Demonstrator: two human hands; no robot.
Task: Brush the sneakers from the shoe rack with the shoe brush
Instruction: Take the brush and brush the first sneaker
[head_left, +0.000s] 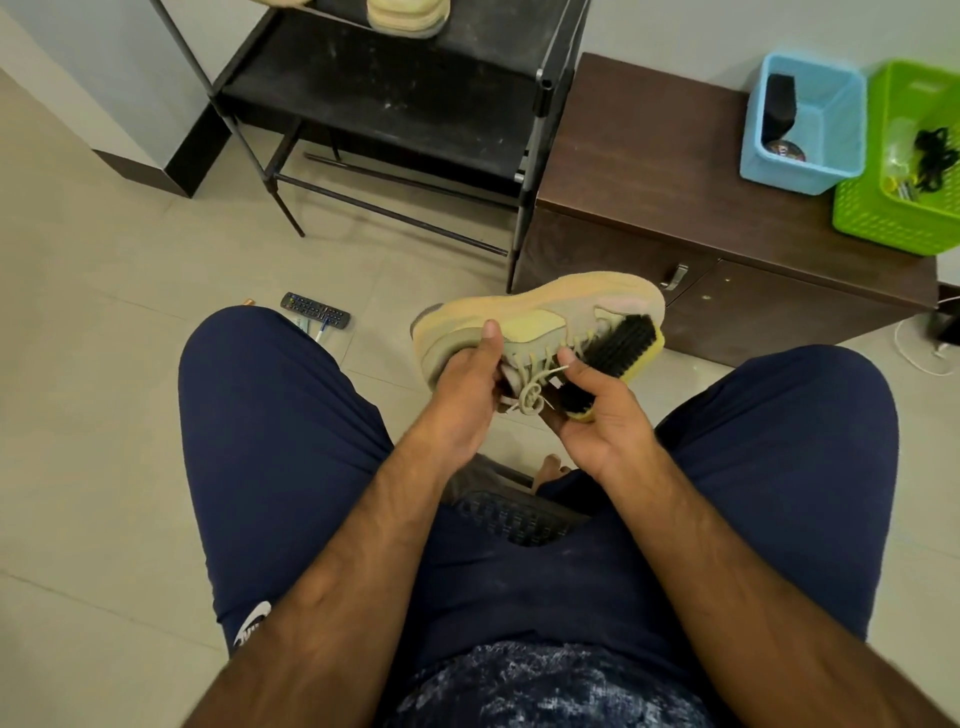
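Fingers (491, 338) of the left hand (462, 400) curl round the tan sneaker (545, 312), holding it on its side above the knees. The right hand (608, 421) grips the shoe brush (618, 348), laid against the laces. Behind, the black shoe rack (389, 88) holds another sneaker (408, 18).

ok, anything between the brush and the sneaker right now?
Nothing visible. The brush, held in the right hand, appears to lie bristles-first against the sneaker, beside the laces. The left hand grips the sneaker's near end, clear of the bristles.
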